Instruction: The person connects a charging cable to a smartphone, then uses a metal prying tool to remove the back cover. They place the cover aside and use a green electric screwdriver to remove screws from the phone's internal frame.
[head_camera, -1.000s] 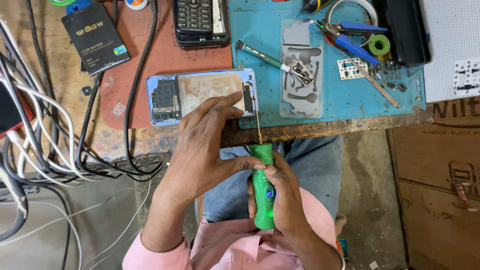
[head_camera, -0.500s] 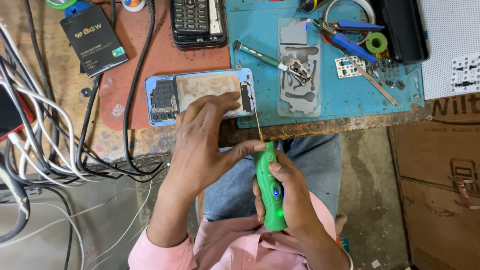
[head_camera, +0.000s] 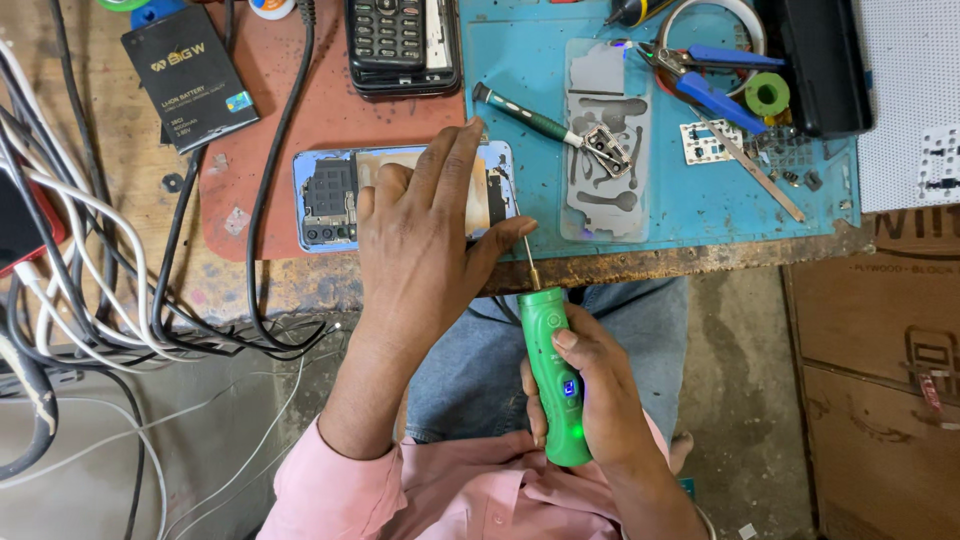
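An opened smartphone (head_camera: 330, 195) with its back cover off lies on the bench, its circuit board showing. My left hand (head_camera: 425, 235) lies flat on top of it, fingers spread, pressing it down; the thumb touches the thin bit of a screwdriver. My right hand (head_camera: 590, 400) grips a green electric screwdriver (head_camera: 553, 375) with a lit blue display. Its bit tip meets the phone's right edge near the bench's front.
A blue work mat (head_camera: 700, 200) carries a green-handled manual screwdriver (head_camera: 535, 118), a grey metal phone frame (head_camera: 605, 140), blue-handled pliers (head_camera: 715, 85), a green tape roll (head_camera: 768, 95) and small parts. A black battery (head_camera: 190, 75), a keypad phone (head_camera: 400, 45) and tangled cables (head_camera: 90, 300) lie left.
My left hand slid up from the bench edge and flattened over the phone. The screwdriver has tilted and shifted slightly right, its bit still at the phone's right end.
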